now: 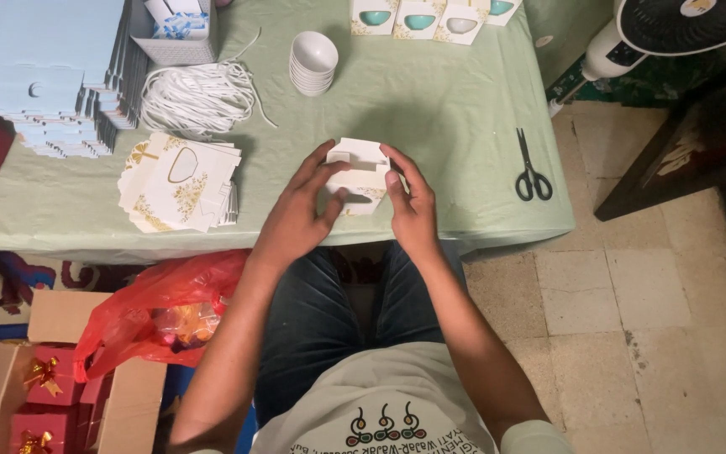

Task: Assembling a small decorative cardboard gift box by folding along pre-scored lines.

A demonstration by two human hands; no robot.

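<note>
A small white cardboard box [359, 168] with gold print is half folded near the front edge of the green-covered table [430, 109]. My left hand [300, 210] grips its left side, thumb pressed on the front panel. My right hand [412, 202] holds its right side, fingers curled over the top edge. A stack of flat white box blanks [180, 181] with gold ornament and a window cutout lies just left of my left hand.
Black scissors [533, 172] lie right of my hands. A stack of white bowls [313, 63], a bundle of white cord [199, 97], pale blue flat cartons [52, 76] and finished boxes with bowls [418, 17] sit further back. A red plastic bag [157, 315] and cardboard box of red gift boxes [44, 387] are on the floor left; a fan [682, 25] stands right.
</note>
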